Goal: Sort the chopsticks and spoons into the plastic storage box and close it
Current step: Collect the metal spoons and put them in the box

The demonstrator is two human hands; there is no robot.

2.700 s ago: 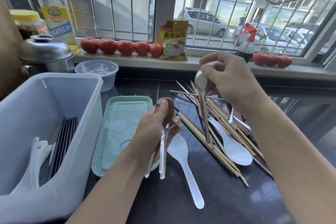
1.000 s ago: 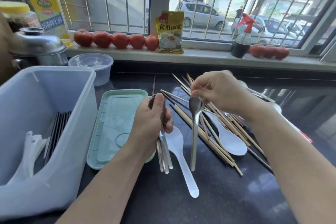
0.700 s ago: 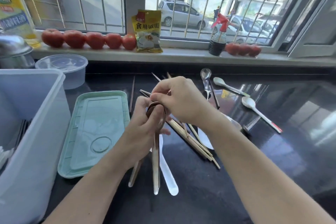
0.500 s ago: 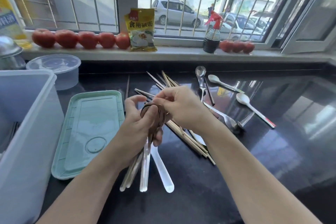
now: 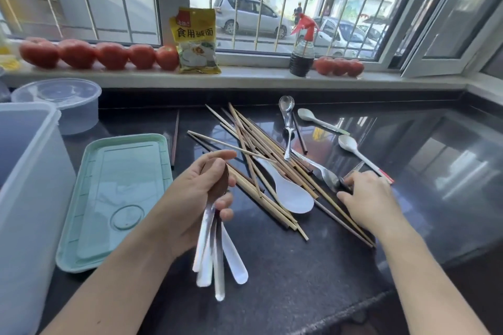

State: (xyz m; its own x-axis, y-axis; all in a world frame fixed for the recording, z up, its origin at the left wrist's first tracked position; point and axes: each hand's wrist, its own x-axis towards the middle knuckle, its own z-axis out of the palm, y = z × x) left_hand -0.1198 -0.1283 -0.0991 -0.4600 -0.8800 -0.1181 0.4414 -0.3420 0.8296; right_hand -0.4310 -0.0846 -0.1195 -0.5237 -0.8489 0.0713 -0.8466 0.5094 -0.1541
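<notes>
At the far left the plastic storage box (image 5: 30, 198) is stood on the table (image 5: 299, 275), its green lid (image 5: 114, 198) laid beside it. A bundle of metal spoons (image 5: 211, 242) is gripped in the left hand (image 5: 196, 198). Past the piled chopsticks (image 5: 261, 166), a metal spoon (image 5: 325, 175) on the table is touched by the curled fingers of the right hand (image 5: 367, 198).

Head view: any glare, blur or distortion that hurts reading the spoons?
Head view: daylight from the window throws bright glare on the right of the counter, near the two white spoons. Wide-angle bending curves the window frame and sill. The spoon handles in the left hand are blown out, their edges merging. The right hand is slightly soft.
</notes>
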